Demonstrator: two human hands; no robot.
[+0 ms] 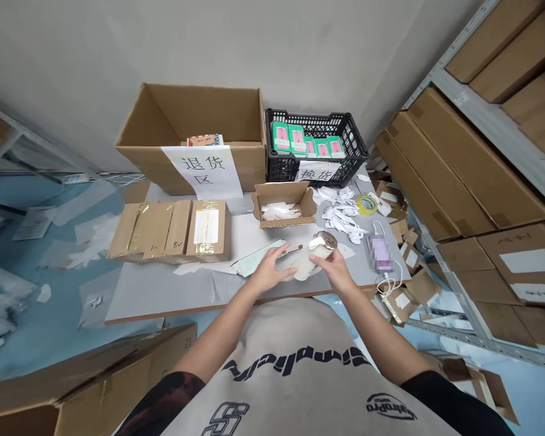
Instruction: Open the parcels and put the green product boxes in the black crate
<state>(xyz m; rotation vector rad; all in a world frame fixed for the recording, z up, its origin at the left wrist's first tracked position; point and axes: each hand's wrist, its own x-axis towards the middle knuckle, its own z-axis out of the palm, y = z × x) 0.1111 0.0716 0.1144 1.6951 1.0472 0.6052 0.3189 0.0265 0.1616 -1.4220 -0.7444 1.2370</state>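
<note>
Holding a white padded pouch [302, 267] above a grey table [163, 297], a person is pinching its upper edge with the right hand [333, 271], fingers clenched, while the left hand [267, 270] is resting against it, fingers spread and relaxed (a shiny round thing [326, 240] is sitting at the pouch's far end). A small open cardboard box [284, 219] holding white scraps is standing just beyond, beside crumpled white paper [340, 212].

Pale wall [200, 42] behind grey worktop [163, 297]; blue floor [40, 339] littered with plastic scraps [9, 297]; metal shelves [481, 118] at right, loaded with cardboard cartons [463, 163].
</note>
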